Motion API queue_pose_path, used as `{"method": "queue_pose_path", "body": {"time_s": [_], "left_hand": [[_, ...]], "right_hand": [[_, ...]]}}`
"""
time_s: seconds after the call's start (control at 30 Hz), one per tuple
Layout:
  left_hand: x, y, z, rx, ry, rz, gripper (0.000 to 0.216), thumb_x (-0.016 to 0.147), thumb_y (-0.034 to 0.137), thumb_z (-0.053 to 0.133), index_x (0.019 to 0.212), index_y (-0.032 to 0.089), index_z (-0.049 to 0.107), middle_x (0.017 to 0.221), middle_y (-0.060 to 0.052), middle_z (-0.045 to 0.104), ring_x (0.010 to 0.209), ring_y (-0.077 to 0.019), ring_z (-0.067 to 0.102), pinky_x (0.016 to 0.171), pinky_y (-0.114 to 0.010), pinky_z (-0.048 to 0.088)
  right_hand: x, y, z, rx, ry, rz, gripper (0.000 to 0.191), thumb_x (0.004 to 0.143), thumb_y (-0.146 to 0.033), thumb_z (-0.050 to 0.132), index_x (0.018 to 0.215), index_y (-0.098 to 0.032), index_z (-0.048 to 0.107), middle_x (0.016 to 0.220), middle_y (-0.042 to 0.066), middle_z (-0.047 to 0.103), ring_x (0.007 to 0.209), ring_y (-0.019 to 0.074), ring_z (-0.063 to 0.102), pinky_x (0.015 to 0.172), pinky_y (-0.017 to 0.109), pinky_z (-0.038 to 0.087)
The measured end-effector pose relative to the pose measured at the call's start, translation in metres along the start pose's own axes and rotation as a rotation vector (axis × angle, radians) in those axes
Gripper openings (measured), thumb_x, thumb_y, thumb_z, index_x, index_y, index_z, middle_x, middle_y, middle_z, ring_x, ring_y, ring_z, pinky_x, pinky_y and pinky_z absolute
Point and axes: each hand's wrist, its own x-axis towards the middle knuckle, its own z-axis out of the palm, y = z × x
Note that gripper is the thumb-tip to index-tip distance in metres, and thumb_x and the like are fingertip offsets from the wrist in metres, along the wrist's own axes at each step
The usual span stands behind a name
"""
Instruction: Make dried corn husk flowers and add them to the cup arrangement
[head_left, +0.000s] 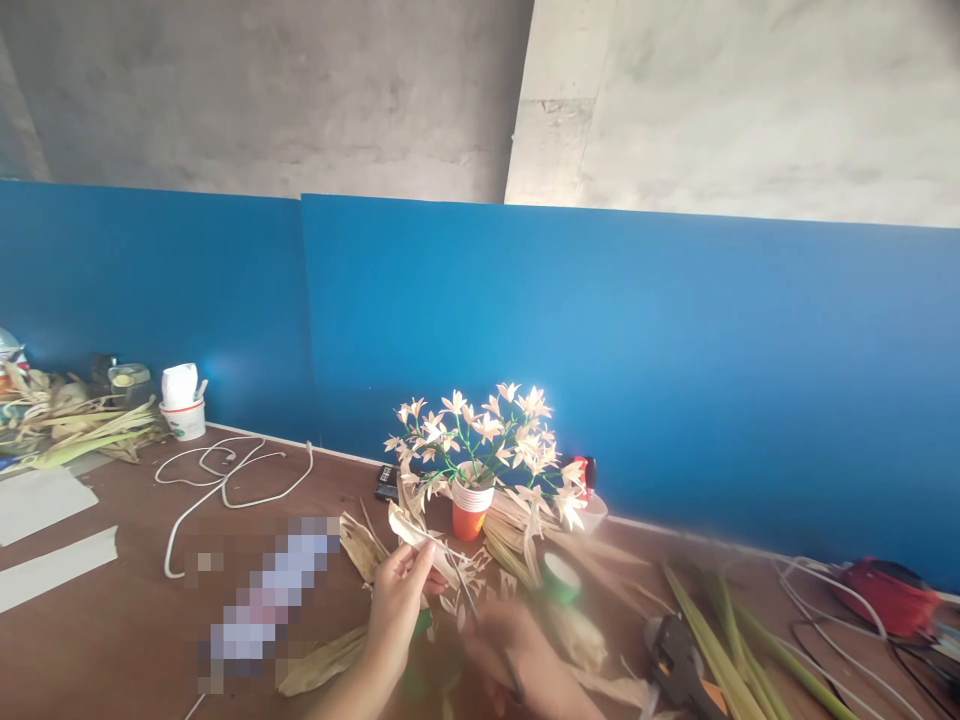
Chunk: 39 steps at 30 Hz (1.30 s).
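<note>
My left hand (pixel 399 590) pinches a pale dried corn husk (pixel 406 524) between thumb and fingers, near the table's middle. Beside it my right hand (pixel 517 650), blurred by motion, is closed around scissors (pixel 466 592). The blades point up toward the husk; whether they touch it, I cannot tell. Just beyond my hands stands an orange-and-white paper cup (pixel 470 512) holding green-stemmed, cream-coloured star-shaped flowers (pixel 486 430). Small husk scraps (pixel 474 568) lie around the cup's near side. A roll of green tape (pixel 560 578) sits to the right.
On the right are a glue gun (pixel 675 655), long green leaves (pixel 720 625) and a red pouch (pixel 885 597). White cable (pixel 225 480), paper sheets (pixel 56 570), a white cup (pixel 184 415) and piled husks (pixel 82 420) lie left. A blue partition (pixel 637 370) edges the table.
</note>
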Motion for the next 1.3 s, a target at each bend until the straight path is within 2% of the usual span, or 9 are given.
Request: {"method": "queue_pose_path", "body": {"time_s": [0.3, 0.6, 0.83, 1.3], "left_hand": [[0.003, 0.000, -0.003, -0.010, -0.019, -0.061, 0.046, 0.066, 0.056, 0.070, 0.084, 0.013, 0.072, 0.057, -0.002, 0.066, 0.056, -0.0175, 0.061, 0.057, -0.026, 0.047], [0.002, 0.007, -0.002, -0.054, -0.026, -0.088, 0.042, 0.058, 0.055, 0.075, 0.063, 0.015, 0.067, 0.051, -0.001, 0.063, 0.053, -0.0150, 0.059, 0.053, -0.023, 0.046], [0.004, 0.011, -0.001, -0.068, -0.058, -0.108, 0.043, 0.055, 0.053, 0.077, 0.070, 0.013, 0.071, 0.050, 0.000, 0.062, 0.051, -0.0139, 0.058, 0.049, -0.021, 0.045], [0.006, 0.010, -0.004, -0.136, -0.102, -0.156, 0.040, 0.056, 0.050, 0.080, 0.064, 0.013, 0.068, 0.050, 0.001, 0.060, 0.049, -0.0105, 0.058, 0.046, -0.017, 0.043]], "right_hand": [[0.004, 0.014, -0.001, 0.043, 0.030, 0.041, 0.042, 0.059, -0.054, 0.072, 0.077, -0.018, 0.058, 0.049, -0.006, 0.048, 0.037, 0.0087, 0.043, 0.037, 0.021, 0.033], [0.002, 0.012, -0.002, 0.040, 0.023, 0.052, 0.040, 0.061, -0.051, 0.071, 0.079, -0.018, 0.060, 0.051, -0.005, 0.048, 0.040, 0.0088, 0.044, 0.038, 0.020, 0.033], [0.001, 0.009, -0.004, 0.016, -0.006, 0.051, 0.039, 0.059, -0.052, 0.072, 0.074, -0.018, 0.060, 0.046, -0.006, 0.047, 0.038, 0.0078, 0.041, 0.037, 0.020, 0.032], [0.000, 0.008, -0.004, -0.016, -0.026, 0.064, 0.039, 0.061, -0.054, 0.070, 0.074, -0.019, 0.059, 0.044, -0.006, 0.046, 0.037, 0.0084, 0.040, 0.037, 0.020, 0.031]]}}
